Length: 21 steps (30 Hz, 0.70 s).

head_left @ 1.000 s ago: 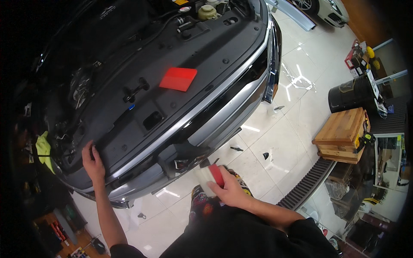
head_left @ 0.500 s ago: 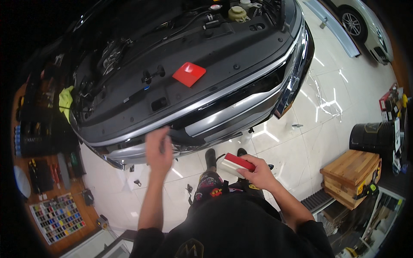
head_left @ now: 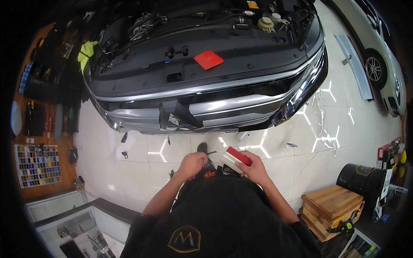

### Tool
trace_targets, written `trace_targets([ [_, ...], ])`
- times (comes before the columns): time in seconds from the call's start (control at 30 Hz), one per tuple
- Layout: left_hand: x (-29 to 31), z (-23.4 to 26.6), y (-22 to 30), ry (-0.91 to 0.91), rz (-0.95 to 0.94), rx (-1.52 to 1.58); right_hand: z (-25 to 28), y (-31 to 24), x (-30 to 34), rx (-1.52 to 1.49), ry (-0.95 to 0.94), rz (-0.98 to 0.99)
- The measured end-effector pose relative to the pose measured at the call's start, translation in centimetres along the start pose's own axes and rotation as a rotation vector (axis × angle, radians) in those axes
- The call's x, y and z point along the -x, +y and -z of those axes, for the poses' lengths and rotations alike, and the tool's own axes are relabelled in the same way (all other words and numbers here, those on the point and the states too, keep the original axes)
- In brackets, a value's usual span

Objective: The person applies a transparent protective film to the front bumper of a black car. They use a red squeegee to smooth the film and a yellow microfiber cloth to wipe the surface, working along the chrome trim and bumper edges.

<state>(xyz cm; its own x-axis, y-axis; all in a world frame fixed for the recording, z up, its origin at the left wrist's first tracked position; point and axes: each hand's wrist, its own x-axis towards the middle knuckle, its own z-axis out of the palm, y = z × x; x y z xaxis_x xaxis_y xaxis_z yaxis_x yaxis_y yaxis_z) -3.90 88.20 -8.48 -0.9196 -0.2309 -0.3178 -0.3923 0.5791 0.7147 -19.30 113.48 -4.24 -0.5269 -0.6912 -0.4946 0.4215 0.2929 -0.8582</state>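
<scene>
My right hand [head_left: 254,168] grips a red and white squeegee [head_left: 238,156] in front of my waist, thumb on the near side. My left hand [head_left: 192,165] is beside it with its fingers curled in; whether anything is inside them is hidden. Ahead stands a car front with its hood up, showing a silver and black grille [head_left: 232,106]. A flat red squeegee card [head_left: 208,59] lies on the black plastic cover [head_left: 142,77] behind the grille. Neither hand touches the car.
A pale car [head_left: 387,64] and a long light panel [head_left: 355,66] are at the far right. On the near right a wooden box [head_left: 331,200] stands by a black drum [head_left: 361,178]. A yellow-green cloth [head_left: 87,53] hangs at the car's left; several small pieces lie on the tiled floor.
My left hand has drawn back from the grille to my waist. The view has shifted, and I stand farther from the car. My right hand still holds the squeegee.
</scene>
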Motion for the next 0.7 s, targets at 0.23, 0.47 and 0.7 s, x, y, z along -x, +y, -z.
trace_targets([
  [0.23,8.3,-2.7,-16.6,-0.063,0.496,-0.125,1.2,-1.1,-0.3,0.123,0.0,0.03],
  [0.47,6.9,-1.8,-11.9,0.096,0.408,0.395,1.6,-0.4,-2.7,0.152,0.018,-0.008],
  [0.7,2.1,1.7,2.2,0.187,0.059,0.917,-5.8,-3.2,-5.3,0.145,-0.218,0.045],
])
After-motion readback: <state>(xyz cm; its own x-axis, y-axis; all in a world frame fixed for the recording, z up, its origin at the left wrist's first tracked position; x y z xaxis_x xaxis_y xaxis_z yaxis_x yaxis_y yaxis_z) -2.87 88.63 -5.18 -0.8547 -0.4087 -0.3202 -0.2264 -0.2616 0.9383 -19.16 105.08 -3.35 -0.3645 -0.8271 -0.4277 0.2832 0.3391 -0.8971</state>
